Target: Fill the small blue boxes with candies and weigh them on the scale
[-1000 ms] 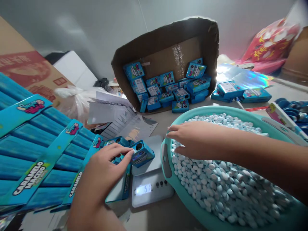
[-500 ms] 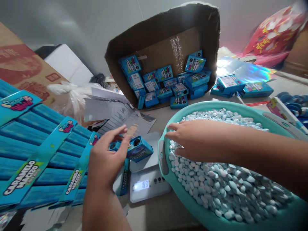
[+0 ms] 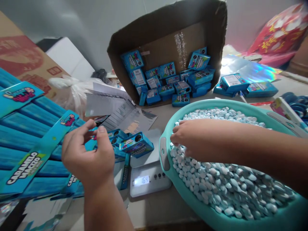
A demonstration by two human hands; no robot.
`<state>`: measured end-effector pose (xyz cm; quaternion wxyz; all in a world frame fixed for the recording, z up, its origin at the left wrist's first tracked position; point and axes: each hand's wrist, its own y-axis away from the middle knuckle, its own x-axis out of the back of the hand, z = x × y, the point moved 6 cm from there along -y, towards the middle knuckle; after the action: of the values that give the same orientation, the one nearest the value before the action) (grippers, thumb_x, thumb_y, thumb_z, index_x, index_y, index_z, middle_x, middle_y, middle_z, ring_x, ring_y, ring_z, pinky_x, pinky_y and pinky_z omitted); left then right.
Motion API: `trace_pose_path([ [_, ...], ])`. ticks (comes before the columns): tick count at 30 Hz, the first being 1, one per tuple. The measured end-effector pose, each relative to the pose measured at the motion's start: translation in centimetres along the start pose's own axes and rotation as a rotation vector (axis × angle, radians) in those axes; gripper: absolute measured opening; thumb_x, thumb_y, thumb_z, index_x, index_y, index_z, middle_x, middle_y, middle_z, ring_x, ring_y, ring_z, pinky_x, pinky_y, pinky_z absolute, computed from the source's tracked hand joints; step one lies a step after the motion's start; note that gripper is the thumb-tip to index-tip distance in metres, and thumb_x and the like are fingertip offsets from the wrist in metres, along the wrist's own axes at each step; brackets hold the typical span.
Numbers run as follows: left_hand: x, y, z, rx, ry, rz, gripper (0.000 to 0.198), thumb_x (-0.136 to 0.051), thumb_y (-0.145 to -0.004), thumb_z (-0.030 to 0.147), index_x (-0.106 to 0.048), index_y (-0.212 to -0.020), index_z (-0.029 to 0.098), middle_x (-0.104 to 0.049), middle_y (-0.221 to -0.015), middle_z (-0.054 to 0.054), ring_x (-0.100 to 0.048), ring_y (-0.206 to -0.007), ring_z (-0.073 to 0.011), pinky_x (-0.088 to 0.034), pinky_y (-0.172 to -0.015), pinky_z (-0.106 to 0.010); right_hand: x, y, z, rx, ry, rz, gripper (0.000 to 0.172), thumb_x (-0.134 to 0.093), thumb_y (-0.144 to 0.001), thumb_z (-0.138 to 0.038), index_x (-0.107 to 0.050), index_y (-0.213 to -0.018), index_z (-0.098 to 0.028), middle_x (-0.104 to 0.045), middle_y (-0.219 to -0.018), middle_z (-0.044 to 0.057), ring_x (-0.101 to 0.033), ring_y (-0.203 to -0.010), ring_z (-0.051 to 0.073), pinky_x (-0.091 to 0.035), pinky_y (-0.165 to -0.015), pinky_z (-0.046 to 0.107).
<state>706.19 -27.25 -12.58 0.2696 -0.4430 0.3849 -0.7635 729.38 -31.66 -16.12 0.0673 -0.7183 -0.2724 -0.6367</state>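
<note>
My left hand [image 3: 88, 154] hovers over the blue flat cartons [image 3: 31, 150] at the left, fingers curled with thumb and forefinger close together; whether it holds anything is unclear. Just right of it, a small blue candy box [image 3: 136, 146] lies on a white digital scale [image 3: 146, 173] whose display reads 164. My right hand [image 3: 194, 138] reaches into a teal basin [image 3: 168, 173] full of pale blue and white candies [image 3: 228, 183]. Its fingers bend down into the pile near the basin's left rim.
A tipped cardboard box [image 3: 168, 41] at the back holds several small blue boxes [image 3: 166, 85]. More blue boxes [image 3: 245, 86] lie to its right on holographic film. Papers [image 3: 117, 112] and a clear plastic bag [image 3: 69, 93] sit behind the scale. A red bag [image 3: 276, 35] is far right.
My left hand has let go of the blue box on the scale and drawn back to the left over the flat cartons. The scale reading changed from 151 to 164. My right hand's fingers curled into the candies.
</note>
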Motion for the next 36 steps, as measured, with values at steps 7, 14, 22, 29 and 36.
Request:
trace_pose_path([
  [7, 0.4, 0.1, 0.1, -0.023, 0.007, 0.031, 0.036, -0.066, -0.083, 0.026, -0.074, -0.112, 0.006, -0.075, -0.104, -0.017, -0.069, -0.089, -0.0268, -0.057, -0.084, -0.04, -0.1, 0.2, -0.2, -0.016, 0.041, -0.121, 0.01, -0.063, -0.08, -0.017, -0.07, -0.086, -0.02, -0.072, -0.094, 0.008, -0.068, -0.08, 0.027, -0.049, -0.062, 0.036],
  [14, 0.3, 0.1, 0.4, -0.005, 0.044, 0.002, 0.035, -0.066, -0.085, 0.025, -0.074, -0.111, 0.004, -0.074, -0.104, -0.018, -0.068, -0.09, -0.0249, -0.056, -0.082, -0.037, -0.4, 0.2, -0.2, 0.007, 0.082, -0.099, 0.011, -0.061, -0.08, -0.014, -0.07, -0.083, -0.02, -0.071, -0.084, 0.008, -0.066, -0.073, 0.024, -0.045, -0.059, 0.033],
  [22, -1.5, 0.7, 1.0, -0.029, 0.167, -0.262, 0.033, -0.06, -0.092, 0.035, -0.07, -0.115, 0.014, -0.071, -0.109, -0.01, -0.066, -0.093, -0.0198, -0.053, -0.084, -0.033, -0.7, 0.0, -0.5, 0.015, 0.106, -0.222, 0.012, -0.058, -0.081, -0.013, -0.069, -0.082, -0.016, -0.069, -0.082, 0.008, -0.059, -0.067, 0.019, -0.035, -0.057, 0.031],
  [29, -7.2, 4.2, 2.4, -0.165, -0.135, -0.925, 0.046, -0.058, -0.087, 0.061, -0.067, -0.11, 0.023, -0.072, -0.112, -0.008, -0.064, -0.107, -0.0329, -0.05, -0.089, -0.045, -0.9, -0.4, -0.1, -0.004, 0.07, -0.165, 0.013, -0.058, -0.077, -0.013, -0.07, -0.079, -0.018, -0.069, -0.081, 0.007, -0.056, -0.063, 0.018, -0.03, -0.051, 0.03],
  [36, -2.5, 3.0, -0.3, -0.218, -0.122, -0.924, 0.026, -0.068, -0.082, 0.048, -0.068, -0.094, 0.025, -0.072, -0.099, -0.003, -0.066, -0.093, -0.0253, -0.048, -0.079, -0.036, -0.7, -0.3, -0.1, -0.011, 0.07, -0.154, 0.017, -0.06, -0.074, -0.015, -0.073, -0.084, -0.019, -0.072, -0.085, 0.009, -0.062, -0.068, 0.025, -0.031, -0.048, 0.03],
])
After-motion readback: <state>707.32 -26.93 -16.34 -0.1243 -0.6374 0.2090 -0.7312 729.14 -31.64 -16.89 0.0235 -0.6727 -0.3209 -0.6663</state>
